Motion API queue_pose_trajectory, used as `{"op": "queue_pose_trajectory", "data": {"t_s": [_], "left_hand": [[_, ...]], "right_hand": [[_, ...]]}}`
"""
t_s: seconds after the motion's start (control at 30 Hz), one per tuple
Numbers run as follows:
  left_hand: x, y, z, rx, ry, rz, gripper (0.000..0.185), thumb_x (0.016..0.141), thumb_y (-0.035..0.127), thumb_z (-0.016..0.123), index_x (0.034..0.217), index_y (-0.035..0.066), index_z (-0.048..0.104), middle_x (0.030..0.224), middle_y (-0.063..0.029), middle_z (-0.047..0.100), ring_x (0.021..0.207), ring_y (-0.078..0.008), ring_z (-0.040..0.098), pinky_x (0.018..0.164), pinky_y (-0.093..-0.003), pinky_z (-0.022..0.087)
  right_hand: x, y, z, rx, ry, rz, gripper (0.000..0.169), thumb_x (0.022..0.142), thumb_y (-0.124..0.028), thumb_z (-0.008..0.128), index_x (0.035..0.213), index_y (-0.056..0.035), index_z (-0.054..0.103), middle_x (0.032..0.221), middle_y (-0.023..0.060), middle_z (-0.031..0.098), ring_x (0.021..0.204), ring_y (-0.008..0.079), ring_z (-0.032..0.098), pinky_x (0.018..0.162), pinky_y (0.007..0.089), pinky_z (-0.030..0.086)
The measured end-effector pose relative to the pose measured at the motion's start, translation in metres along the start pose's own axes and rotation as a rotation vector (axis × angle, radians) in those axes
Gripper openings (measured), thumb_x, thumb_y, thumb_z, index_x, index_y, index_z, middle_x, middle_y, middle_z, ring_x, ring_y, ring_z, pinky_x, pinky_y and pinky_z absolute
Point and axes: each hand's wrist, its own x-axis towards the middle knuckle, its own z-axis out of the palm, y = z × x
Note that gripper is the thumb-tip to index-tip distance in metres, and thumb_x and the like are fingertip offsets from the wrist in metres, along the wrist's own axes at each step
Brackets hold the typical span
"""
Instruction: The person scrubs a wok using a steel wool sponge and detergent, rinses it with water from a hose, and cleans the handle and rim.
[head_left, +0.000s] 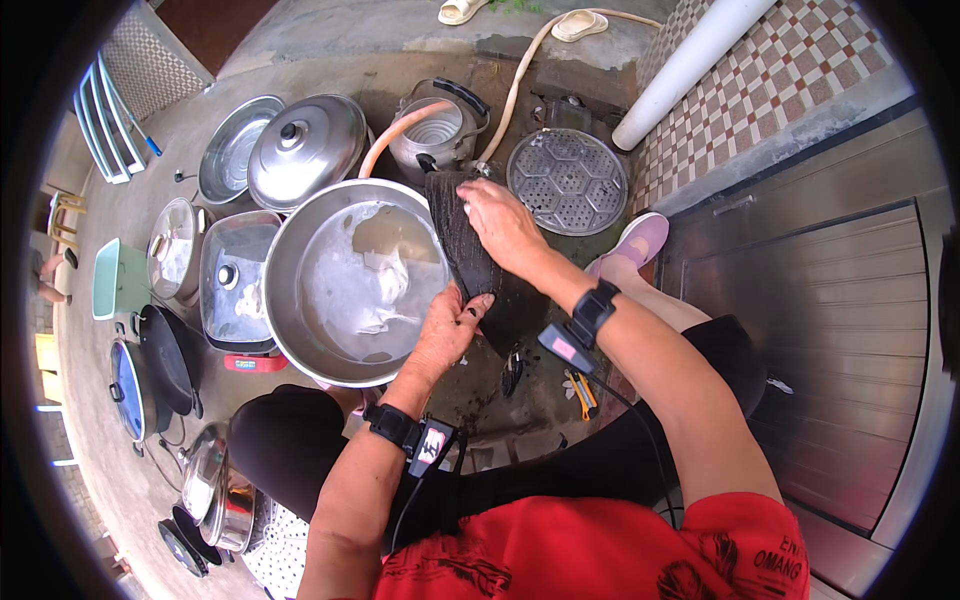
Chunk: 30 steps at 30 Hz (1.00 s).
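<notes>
A black, soot-crusted piece (469, 247) with a streaked surface is tilted at the right rim of a wide metal basin (281, 270). I cannot tell exactly what the piece is. My left hand (448, 321) grips its lower edge, with the thumb on top and dark smudges on the skin. Bent fingers of my right hand (510, 231) rest against its upper part. Whether they hold something small is hidden. Cloudy water fills the basin's bottom, and a crumpled white thing (391, 281) lies in it.
A kettle (431, 139), hose (521, 75) and perforated round plate (568, 181) lie beyond. Lidded pots (307, 154), an electric pan (238, 277) and a wok (166, 360) crowd the left. A yellow utility knife (583, 396) lies near dark debris; a metal door (810, 315) stands right.
</notes>
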Motion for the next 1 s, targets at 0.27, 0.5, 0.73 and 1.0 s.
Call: {"op": "queue_pose_trajectory", "data": {"t_s": [0.27,0.5,0.73,1.0], "left_hand": [[0.032,0.029,-0.011,-1.034,0.093,-0.111,0.045,0.100,0.046,0.045,0.118,0.006,0.054,0.112,-0.0113,0.063,0.100,-0.0258,0.063,0.094,-0.0427,0.050],[0.059,0.037,-0.029,-0.991,0.199,-0.232,0.045,0.102,0.038,0.043,0.129,0.003,0.050,0.122,-0.0180,0.061,0.109,-0.0351,0.061,0.095,-0.0535,0.048],[0.092,0.042,-0.047,-0.895,0.354,-0.229,0.041,0.101,0.032,0.046,0.127,0.000,0.051,0.121,-0.0157,0.062,0.106,-0.0331,0.063,0.093,-0.0523,0.051],[0.087,0.019,-0.065,-0.751,0.320,-0.136,0.041,0.100,0.033,0.050,0.121,-0.003,0.053,0.109,-0.0158,0.065,0.089,-0.0294,0.067,0.078,-0.0429,0.057]], "right_hand": [[0.007,-0.004,0.014,-0.001,0.025,0.112,0.031,0.095,-0.020,0.050,0.116,0.0000,0.060,0.121,0.0191,0.059,0.115,0.0353,0.055,0.098,0.0414,0.045],[-0.114,-0.057,0.016,-0.008,0.119,-0.163,0.047,0.081,-0.007,0.065,0.127,-0.0029,0.058,0.139,0.0108,0.051,0.131,0.0297,0.045,0.109,0.0390,0.038],[-0.146,-0.011,0.036,0.209,0.424,0.484,0.045,0.097,-0.006,0.044,0.141,0.0019,0.040,0.147,0.0205,0.039,0.137,0.0360,0.036,0.113,0.0385,0.031],[-0.045,-0.047,0.037,0.067,0.316,0.055,0.031,0.084,-0.006,0.056,0.114,-0.0012,0.064,0.125,0.0156,0.060,0.124,0.0338,0.051,0.107,0.0416,0.039]]}}
